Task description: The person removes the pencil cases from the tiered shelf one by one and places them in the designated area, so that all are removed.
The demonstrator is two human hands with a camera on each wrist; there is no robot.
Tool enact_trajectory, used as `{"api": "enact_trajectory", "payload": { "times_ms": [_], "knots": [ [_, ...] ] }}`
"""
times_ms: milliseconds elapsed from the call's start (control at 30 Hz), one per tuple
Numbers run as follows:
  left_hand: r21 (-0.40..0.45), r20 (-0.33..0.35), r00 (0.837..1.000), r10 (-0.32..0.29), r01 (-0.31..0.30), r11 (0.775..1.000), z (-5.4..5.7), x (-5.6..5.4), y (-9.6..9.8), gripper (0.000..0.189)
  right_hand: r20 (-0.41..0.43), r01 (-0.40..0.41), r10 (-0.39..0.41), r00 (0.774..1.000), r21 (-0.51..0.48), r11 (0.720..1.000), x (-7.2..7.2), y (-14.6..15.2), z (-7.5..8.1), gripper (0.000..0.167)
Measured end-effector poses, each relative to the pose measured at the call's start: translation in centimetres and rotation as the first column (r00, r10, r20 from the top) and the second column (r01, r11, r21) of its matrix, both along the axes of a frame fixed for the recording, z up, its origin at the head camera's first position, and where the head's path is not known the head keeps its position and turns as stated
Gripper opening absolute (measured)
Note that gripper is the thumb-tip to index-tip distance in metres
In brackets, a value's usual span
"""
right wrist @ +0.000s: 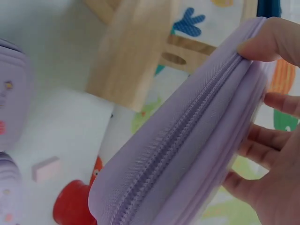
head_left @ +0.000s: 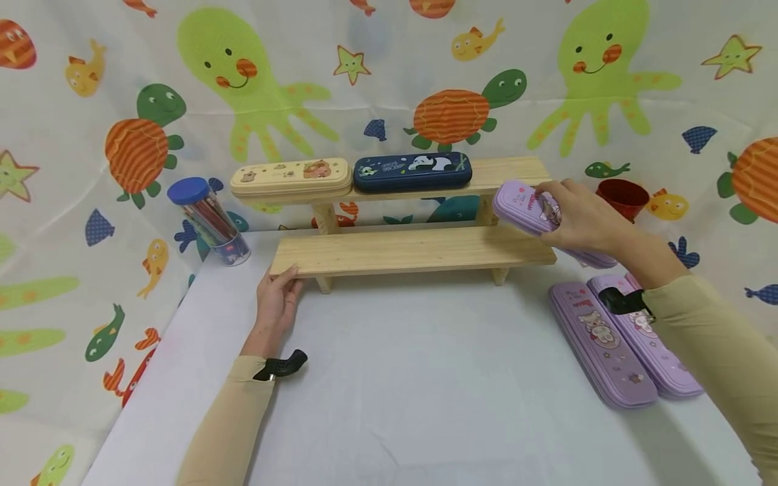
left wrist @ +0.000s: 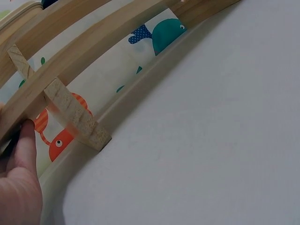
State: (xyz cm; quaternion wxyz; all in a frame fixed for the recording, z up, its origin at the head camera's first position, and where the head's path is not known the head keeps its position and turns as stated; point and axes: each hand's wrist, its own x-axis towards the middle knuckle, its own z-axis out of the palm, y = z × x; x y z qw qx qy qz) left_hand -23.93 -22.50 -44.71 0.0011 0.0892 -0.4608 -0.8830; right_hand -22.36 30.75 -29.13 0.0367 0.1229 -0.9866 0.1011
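A two-tier wooden shelf (head_left: 413,251) stands on the white table against the patterned cloth. My left hand (head_left: 276,304) grips the left end of its lower board, with the thumb under the board in the left wrist view. In my right hand (head_left: 586,216) is a purple pencil case (head_left: 524,206), held in the air by the shelf's right end. Its zipper (right wrist: 164,154) shows in the right wrist view. On the upper board lie a cream pencil case (head_left: 292,177) and, right beside it, a navy pencil case (head_left: 413,171) with a panda print.
Two more purple pencil cases lie side by side at the right, the nearer-left case (head_left: 602,344) in fuller view. A red cup (head_left: 623,196) stands behind my right arm. A clear jar of pens (head_left: 209,219) with a blue lid stands left of the shelf.
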Motion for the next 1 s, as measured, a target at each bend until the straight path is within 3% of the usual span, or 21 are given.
{"api": "enact_trajectory", "payload": {
  "times_ms": [300,667,1000],
  "knots": [
    [-0.009,0.003,1.000,0.001,-0.001,1.000,0.0,0.2,0.1,0.071,-0.007,-0.053,0.053,0.999,-0.012,0.999,3.0,-0.5,-2.3,0.077],
    [0.009,-0.004,1.000,0.001,-0.001,1.000,-0.1,0.2,0.0,0.070,0.052,-0.079,0.081,0.995,-0.039,0.996,6.3,-1.8,-4.9,0.077],
    [-0.002,-0.012,1.000,-0.005,0.005,1.000,-0.1,0.2,0.1,0.071,0.100,-0.034,0.042,0.994,-0.079,0.996,8.5,-2.4,-7.0,0.080]
  ]
}}
